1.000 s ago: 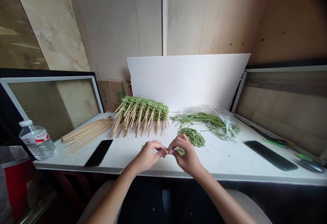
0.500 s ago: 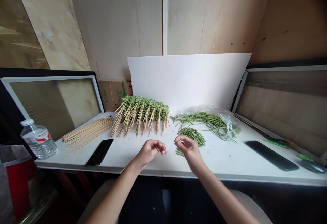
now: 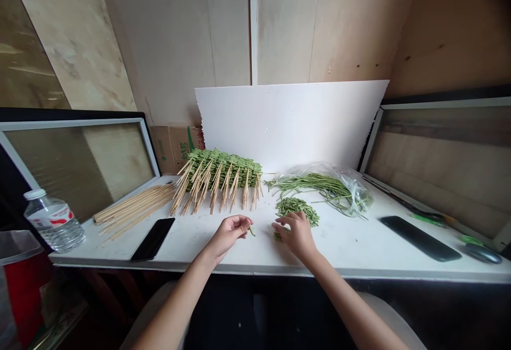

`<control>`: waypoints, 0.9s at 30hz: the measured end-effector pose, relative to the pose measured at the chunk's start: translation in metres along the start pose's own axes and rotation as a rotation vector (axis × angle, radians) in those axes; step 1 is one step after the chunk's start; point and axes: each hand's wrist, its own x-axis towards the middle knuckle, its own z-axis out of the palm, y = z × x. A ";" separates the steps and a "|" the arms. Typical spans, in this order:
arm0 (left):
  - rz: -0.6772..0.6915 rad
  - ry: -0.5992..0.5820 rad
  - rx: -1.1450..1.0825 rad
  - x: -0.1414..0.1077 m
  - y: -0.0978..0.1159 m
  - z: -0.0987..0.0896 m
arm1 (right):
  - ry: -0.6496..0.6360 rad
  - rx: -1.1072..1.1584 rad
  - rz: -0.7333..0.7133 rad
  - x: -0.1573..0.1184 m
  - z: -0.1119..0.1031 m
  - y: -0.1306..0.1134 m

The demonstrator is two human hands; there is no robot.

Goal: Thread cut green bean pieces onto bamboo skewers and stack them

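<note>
The left hand pinches one short, curved green bean piece between thumb and fingertips. Right of this grip, the right hand is curled, fingers bent; whether it holds anything cannot be told. Immediately beyond the right hand lies a heap of short green bean segments. Beyond the left hand are stacked green bean pieces on pale wooden skewers.

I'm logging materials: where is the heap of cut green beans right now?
In the head view, the heap of cut green beans lies right of centre, just beyond the right hand, nearer than the clear plastic bag.
</note>
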 end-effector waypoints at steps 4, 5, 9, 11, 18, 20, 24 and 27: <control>0.036 -0.020 0.046 -0.002 0.003 0.005 | -0.112 0.350 -0.021 0.003 -0.016 -0.034; 0.056 -0.026 0.072 -0.004 0.004 0.007 | -0.165 0.438 -0.006 0.003 -0.020 -0.042; 0.116 -0.050 0.165 -0.007 0.008 0.018 | -0.299 0.626 0.015 0.001 -0.025 -0.062; 0.118 -0.055 0.207 -0.008 0.014 0.016 | -0.306 0.650 0.031 0.001 -0.025 -0.062; -0.054 -0.018 0.847 -0.025 0.055 -0.060 | -0.208 0.718 0.270 0.008 -0.022 -0.043; -0.197 0.039 1.054 -0.027 0.054 -0.084 | -0.183 0.752 0.289 0.010 -0.022 -0.039; -0.440 0.032 1.246 -0.023 0.036 -0.100 | -0.158 0.842 0.263 0.011 -0.022 -0.035; -0.443 0.008 1.240 -0.019 0.027 -0.093 | -0.174 0.918 0.298 0.012 -0.023 -0.035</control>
